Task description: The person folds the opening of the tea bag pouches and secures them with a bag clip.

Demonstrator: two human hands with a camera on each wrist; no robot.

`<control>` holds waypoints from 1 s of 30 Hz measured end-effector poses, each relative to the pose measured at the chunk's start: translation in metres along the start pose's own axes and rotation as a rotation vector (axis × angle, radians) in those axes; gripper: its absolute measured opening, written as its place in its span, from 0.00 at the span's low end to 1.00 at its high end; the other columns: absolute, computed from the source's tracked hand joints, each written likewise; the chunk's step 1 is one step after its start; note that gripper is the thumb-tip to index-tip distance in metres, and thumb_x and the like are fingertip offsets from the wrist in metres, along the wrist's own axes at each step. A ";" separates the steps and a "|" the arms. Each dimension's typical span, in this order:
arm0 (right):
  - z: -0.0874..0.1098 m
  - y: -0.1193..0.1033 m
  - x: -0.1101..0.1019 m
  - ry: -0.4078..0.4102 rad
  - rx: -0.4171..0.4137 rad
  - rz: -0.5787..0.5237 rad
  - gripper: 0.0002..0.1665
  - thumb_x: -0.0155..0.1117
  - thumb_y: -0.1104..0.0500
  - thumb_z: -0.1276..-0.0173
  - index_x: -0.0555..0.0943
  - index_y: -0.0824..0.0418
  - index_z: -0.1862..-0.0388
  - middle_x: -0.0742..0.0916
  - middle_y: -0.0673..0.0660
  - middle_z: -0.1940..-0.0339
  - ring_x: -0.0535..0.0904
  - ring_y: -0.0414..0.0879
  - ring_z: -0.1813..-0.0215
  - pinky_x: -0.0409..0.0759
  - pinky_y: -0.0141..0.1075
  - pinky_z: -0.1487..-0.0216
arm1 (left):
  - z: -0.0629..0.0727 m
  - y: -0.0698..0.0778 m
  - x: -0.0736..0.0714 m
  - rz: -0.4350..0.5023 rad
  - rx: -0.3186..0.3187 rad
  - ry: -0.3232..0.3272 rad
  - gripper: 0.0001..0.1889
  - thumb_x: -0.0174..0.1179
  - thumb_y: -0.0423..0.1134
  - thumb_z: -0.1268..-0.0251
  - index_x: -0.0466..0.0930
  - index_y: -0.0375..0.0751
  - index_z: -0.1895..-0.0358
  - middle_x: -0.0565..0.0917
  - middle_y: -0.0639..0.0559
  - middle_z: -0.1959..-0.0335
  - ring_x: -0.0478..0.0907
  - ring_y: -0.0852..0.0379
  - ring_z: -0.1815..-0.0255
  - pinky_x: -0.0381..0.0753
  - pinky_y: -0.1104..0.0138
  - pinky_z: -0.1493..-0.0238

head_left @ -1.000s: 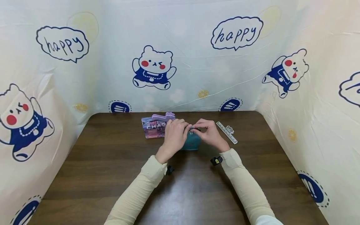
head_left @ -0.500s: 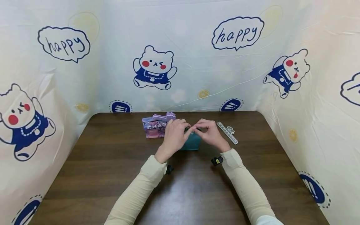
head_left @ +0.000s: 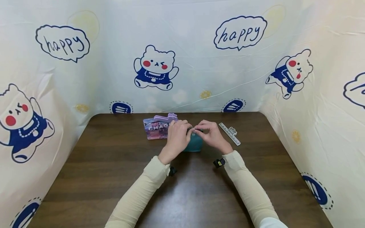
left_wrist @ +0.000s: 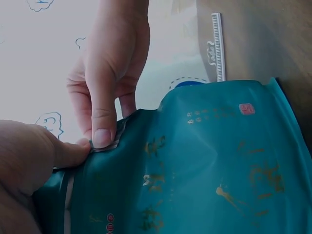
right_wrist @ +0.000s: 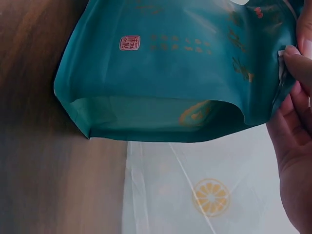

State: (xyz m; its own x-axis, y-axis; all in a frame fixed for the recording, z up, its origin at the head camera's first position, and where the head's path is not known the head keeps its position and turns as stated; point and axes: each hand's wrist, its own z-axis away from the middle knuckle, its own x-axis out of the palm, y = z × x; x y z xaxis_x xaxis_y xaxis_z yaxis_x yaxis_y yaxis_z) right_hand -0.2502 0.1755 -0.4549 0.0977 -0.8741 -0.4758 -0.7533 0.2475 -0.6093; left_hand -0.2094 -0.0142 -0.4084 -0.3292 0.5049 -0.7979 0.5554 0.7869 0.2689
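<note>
A teal pouch with gold lettering (head_left: 194, 144) stands on the table, its lower part showing between the two hands in the head view. My left hand (head_left: 177, 135) grips its top edge from the left, thumb toward the middle. From the right, my right hand (head_left: 213, 134) pinches the same edge between thumb and fingers. In the left wrist view a pale strip shows at the pouch's edge (left_wrist: 114, 145) under the right thumb. The fingertips of both hands almost meet there. The pouch's side is spread into a gusset (right_wrist: 146, 117) in the right wrist view.
Behind the left hand lies a purple-blue printed pouch (head_left: 155, 133) with a purple clip (head_left: 166, 118) along its top. A white clip with a piano-key pattern (head_left: 229, 134) lies on the table (head_left: 114, 164) to the right. A printed cloth (head_left: 194, 53) surrounds the back and sides.
The fingertips shift slightly along the pouch's top edge, with the right fingers and left thumb changing their pinch a little. Pouch and clips stay where they were.
</note>
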 end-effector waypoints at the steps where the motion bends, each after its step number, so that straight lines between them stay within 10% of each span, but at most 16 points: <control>1: 0.000 0.000 -0.001 -0.013 0.005 0.005 0.07 0.72 0.69 0.35 0.91 0.64 0.59 0.89 0.57 0.64 0.84 0.47 0.61 0.83 0.45 0.61 | 0.000 0.000 0.000 -0.002 0.001 0.003 0.06 0.68 0.39 0.32 0.91 0.41 0.62 0.86 0.50 0.68 0.80 0.51 0.67 0.68 0.60 0.62; 8: -0.004 -0.004 -0.008 -0.100 0.030 0.049 0.10 0.67 0.69 0.31 0.90 0.65 0.53 0.89 0.56 0.58 0.84 0.46 0.54 0.83 0.38 0.51 | -0.001 -0.001 0.000 0.009 -0.012 0.035 0.06 0.67 0.38 0.31 0.91 0.41 0.63 0.86 0.51 0.70 0.80 0.51 0.68 0.67 0.60 0.63; 20: -0.002 -0.004 -0.001 -0.020 0.007 0.052 0.07 0.70 0.68 0.33 0.91 0.64 0.57 0.90 0.55 0.65 0.83 0.47 0.60 0.83 0.48 0.58 | 0.002 0.001 0.005 0.021 -0.004 0.109 0.05 0.68 0.35 0.34 0.93 0.40 0.66 0.83 0.51 0.77 0.77 0.53 0.75 0.62 0.61 0.66; 30: 0.000 -0.002 -0.002 -0.019 0.063 0.037 0.08 0.70 0.71 0.35 0.90 0.66 0.58 0.89 0.58 0.64 0.84 0.49 0.60 0.83 0.45 0.60 | 0.003 0.000 0.004 0.000 -0.005 0.049 0.07 0.69 0.40 0.33 0.92 0.42 0.62 0.86 0.51 0.70 0.79 0.52 0.69 0.66 0.60 0.64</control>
State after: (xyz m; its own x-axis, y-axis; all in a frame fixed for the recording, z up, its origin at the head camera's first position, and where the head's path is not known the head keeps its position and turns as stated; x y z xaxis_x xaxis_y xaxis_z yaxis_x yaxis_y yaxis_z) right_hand -0.2484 0.1766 -0.4526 0.0827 -0.8560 -0.5104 -0.7145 0.3061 -0.6291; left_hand -0.2085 -0.0135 -0.4130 -0.3664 0.5213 -0.7707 0.5517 0.7887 0.2712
